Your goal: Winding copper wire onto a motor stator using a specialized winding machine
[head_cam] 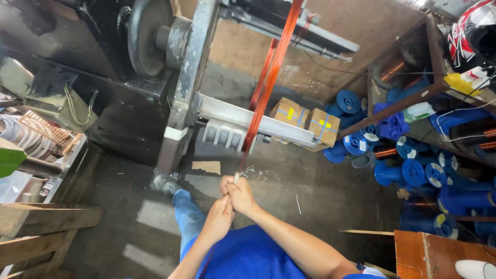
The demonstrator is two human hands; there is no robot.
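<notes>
- A bundle of copper wire [268, 77] is seen running taut from the top of the frame down to the two hands.
- The right hand [240, 196] is closed around the lower end of the bundle; its fingers are clamped together on the wire.
- The left hand [219, 217] is pressed against the right hand from below, fingers curled shut on the same bundle.
- The wire passes in front of a grey metal machine frame [191, 77] carrying a large pulley wheel [147, 33].
- Two cardboard boxes [307, 121] are set on the floor behind the frame.
- Blue spools [418, 173] are stacked at the right, beside a shelf.
</notes>
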